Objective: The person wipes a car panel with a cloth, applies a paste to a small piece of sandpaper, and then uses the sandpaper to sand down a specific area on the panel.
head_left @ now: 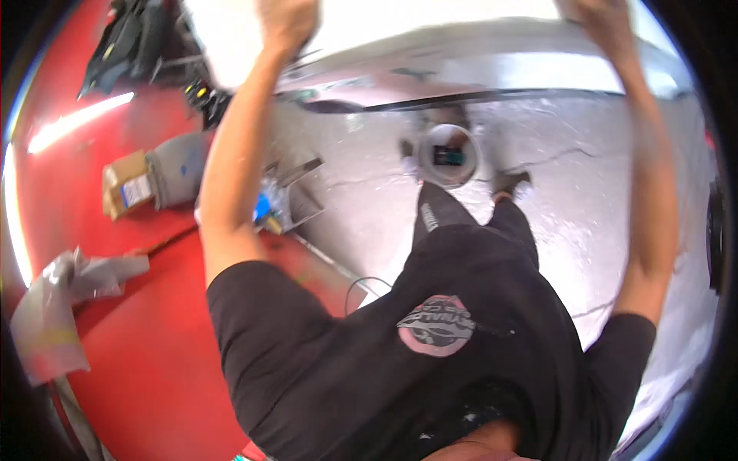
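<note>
Both my arms stretch forward to a large white painted panel that looks like a car's body, with dull grey, pinkish and greenish patches along its lower part. My left hand is at the panel's upper left, cut by the picture's top edge. Over toward the right, my right hand is at the same panel and likewise cut off. Motion blur and the frame edge hide the fingers of both, and anything they may hold.
A round clear bucket with a dark and teal thing inside stands by my feet on the cracked pale floor. Leftward are a cardboard box, a grey bin, crumpled plastic sheeting and a red surface.
</note>
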Demonstrator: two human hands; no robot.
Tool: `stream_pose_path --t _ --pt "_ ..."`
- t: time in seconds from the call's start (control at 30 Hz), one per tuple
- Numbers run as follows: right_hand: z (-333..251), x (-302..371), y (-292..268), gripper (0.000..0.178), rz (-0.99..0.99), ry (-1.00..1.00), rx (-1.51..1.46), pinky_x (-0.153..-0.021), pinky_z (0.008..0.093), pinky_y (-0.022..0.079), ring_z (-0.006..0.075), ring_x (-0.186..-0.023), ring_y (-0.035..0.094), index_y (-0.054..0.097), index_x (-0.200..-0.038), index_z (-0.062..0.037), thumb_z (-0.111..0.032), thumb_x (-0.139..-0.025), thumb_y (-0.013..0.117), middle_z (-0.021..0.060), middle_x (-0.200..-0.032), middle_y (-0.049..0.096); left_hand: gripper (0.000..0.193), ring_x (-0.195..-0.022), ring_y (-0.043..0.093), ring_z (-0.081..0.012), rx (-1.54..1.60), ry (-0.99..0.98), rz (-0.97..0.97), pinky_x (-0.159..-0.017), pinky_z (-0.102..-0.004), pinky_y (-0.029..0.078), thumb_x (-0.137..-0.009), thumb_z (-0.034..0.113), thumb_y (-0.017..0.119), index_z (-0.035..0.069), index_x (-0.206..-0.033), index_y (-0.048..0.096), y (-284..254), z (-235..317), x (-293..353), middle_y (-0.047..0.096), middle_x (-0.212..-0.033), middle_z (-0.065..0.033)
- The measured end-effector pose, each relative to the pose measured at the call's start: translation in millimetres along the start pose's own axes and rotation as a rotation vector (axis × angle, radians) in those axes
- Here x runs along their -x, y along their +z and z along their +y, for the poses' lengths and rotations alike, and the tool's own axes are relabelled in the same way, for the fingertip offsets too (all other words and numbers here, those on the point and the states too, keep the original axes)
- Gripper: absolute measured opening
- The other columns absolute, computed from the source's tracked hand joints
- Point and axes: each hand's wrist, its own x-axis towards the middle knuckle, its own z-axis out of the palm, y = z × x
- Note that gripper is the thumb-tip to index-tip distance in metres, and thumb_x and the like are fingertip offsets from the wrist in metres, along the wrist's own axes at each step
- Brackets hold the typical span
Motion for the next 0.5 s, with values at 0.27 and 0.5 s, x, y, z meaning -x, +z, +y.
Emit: stream_pose_path --t 0.27,0.5 --pt "-49.8 43.1 -54.8 0.017 -0.016 0.353 -0.583 -0.111 0.0459 0.046 0.0384 -0.13 0.055 0.072 -0.101 -0.0037 -0.009 -0.086 0.069 0.0193 -0.129 0.063 0.043 -0.137 0.045 -0.0344 -0.1 -0.048 -0.077 -0.119 -0.0446 0.029 -0.103 0.015 0.052 0.002 -0.144 0.052 -11.6 -1.8 5.5 0.054 -0.144 -0.0194" --pt "18.0 169.0 -127.5 0.031 -0.149 0.541 -0.594 -0.107 0.0452 0.049 0.0376 -0.126 0.058 0.07 -0.117 -0.0035 -0.004 -0.086 0.067 0.0197 -0.133 0.061 0.041 -0.133 0.045 -0.0324 -0.095 -0.077 -0.075 -0.116 -0.043 0.033 -0.102 0.01 0.051 0.004 -0.143 0.052 3.4 9.3 -7.8 0.054 -0.14 -0.0168"
